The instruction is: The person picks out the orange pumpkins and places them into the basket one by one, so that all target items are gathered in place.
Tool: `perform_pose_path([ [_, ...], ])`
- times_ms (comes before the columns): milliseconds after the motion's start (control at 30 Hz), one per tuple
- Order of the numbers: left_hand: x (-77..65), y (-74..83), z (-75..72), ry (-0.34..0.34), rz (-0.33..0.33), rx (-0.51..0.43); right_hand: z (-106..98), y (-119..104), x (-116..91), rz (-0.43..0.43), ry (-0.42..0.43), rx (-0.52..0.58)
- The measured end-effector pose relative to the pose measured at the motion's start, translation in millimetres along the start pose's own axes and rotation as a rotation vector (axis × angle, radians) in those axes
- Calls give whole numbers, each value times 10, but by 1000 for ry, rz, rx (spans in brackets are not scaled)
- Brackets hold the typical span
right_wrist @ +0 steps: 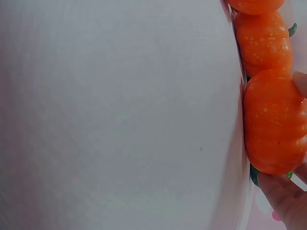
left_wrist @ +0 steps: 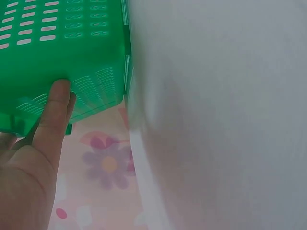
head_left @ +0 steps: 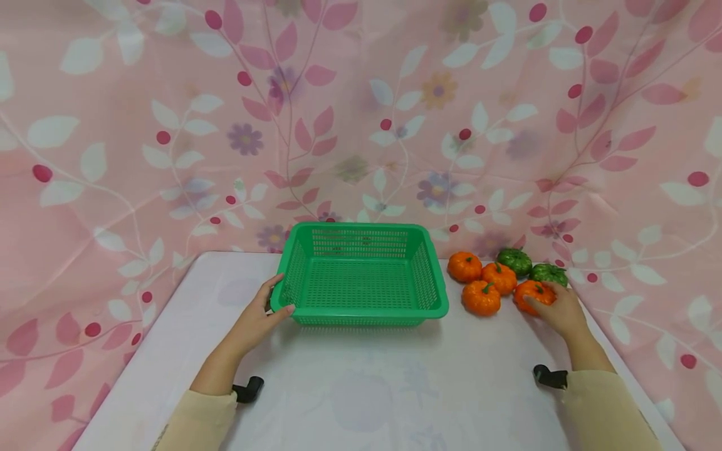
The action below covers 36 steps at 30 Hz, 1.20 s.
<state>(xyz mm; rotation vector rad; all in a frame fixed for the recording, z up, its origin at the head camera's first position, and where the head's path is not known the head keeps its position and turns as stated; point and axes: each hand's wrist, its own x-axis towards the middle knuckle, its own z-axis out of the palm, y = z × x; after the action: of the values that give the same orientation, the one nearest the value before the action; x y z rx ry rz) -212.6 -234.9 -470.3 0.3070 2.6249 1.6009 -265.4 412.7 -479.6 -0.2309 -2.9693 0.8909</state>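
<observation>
A green plastic basket (head_left: 366, 312) with slotted walls stands on the table. My left hand (head_left: 256, 322) holds its front left corner, thumb at the front rim and fingers along the left side. In the left wrist view, the thumb lies against the basket's outer wall (left_wrist: 33, 67). On the right, my right hand (head_left: 564, 310) grips a small orange pumpkin (head_left: 526, 293) with a green stem, its fingers around the far side. The right wrist view shows this pumpkin (right_wrist: 273, 122) between fingertips and thumb, low at the table surface.
Left of the gripped pumpkin sit several more orange pumpkins (head_left: 481, 298). Two green pumpkins (head_left: 514, 262) stand behind, near the table's back right corner. A white cloth covers the table (head_left: 361, 388). Behind it hangs a pink floral curtain (head_left: 361, 125).
</observation>
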Motion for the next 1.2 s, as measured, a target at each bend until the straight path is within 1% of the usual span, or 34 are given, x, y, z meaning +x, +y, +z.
perform_pose_path([
  [233, -14, 15, 25, 1, -5, -22, -11, 24, -18, -26, 14, 23],
  [467, -16, 30, 37, 1, -12, -31, -43, 4, -66, -3, -9, 36],
  [600, -21, 43, 30, 5, -2, -27, -71, -25, -92, -11, -2, 39],
  [700, -14, 36, 24, 10, 7, -21, -101, -56, -112, -28, 16, 47],
  [900, -3, -5, 27, 7, -1, -15, -170, -129, -186, -37, 46, 65],
  [1200, -16, -8, 34, 10, 4, -8, -252, -312, -286, -112, 116, 118],
])
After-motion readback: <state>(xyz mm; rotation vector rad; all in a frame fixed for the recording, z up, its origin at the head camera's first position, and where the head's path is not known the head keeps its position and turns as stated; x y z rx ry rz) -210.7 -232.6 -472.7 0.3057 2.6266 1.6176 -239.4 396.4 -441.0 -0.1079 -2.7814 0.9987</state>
